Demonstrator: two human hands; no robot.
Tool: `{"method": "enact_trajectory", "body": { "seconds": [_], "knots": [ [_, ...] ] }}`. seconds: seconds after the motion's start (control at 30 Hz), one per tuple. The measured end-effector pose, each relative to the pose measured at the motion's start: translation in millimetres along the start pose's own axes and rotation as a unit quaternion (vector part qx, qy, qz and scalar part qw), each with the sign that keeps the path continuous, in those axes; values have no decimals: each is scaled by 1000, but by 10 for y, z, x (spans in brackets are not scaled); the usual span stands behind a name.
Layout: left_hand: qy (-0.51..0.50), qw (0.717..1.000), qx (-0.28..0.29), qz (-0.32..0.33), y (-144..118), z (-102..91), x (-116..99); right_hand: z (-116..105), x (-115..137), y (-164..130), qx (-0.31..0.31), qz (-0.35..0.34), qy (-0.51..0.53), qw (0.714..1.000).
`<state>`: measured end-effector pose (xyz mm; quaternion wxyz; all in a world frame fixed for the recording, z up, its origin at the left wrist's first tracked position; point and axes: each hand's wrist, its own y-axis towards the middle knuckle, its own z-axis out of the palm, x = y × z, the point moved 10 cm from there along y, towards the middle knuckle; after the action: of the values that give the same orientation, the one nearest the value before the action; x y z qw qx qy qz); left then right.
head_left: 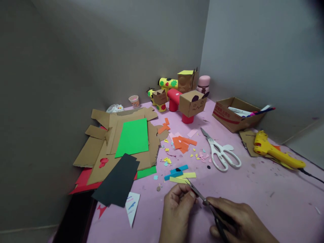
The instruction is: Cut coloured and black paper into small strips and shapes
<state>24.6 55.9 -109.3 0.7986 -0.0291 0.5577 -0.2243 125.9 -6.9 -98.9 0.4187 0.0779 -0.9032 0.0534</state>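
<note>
Along the left edge of the table (263,189) we see a pile of cardboard (88,152), with black sheets (117,182) lying across its near side, overlapping each other. Just beside them, a white paper scrap (132,205) points towards us. A green sheet (134,138) lies on top of the pile, and a paper cup (134,101) stands by the far edge.

Further right, blue strips (173,174) and yellow strips (189,175) lie together, just beyond our left hand (177,207). Its fingers are curled and its thumb drawn in; we cannot tell whether a small piece is pinched there. Dark-handled scissors (211,208) slant past those fingertips, above the table, their handles inside our right hand (235,216), which is closed around them.

Orange pieces (181,144) lie beyond the strips, and a box-headed figure (192,104) stands near the far corner. White-handled scissors (220,152) lie beyond our right hand. Towards the right edge, an open cardboard box (227,116) holds pens (241,111), and a yellow glue gun (278,153) rests partly on flat cardboard (249,141).
</note>
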Motion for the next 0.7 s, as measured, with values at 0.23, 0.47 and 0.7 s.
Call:
{"method": "enact_trajectory", "body": {
  "seconds": [0.23, 0.47, 0.7],
  "knots": [
    [13, 1000, 7, 4, 10, -17, 17, 3, -11, 9, 7, 17, -5, 1000],
    [8, 999, 30, -10, 22, 11, 63, -4, -1, 19, 3, 11, -15, 1000],
    [8, 1000, 26, -10, 26, 7, 71, -6, -1, 6, 0, -3, -19, 1000]
  ]
}}
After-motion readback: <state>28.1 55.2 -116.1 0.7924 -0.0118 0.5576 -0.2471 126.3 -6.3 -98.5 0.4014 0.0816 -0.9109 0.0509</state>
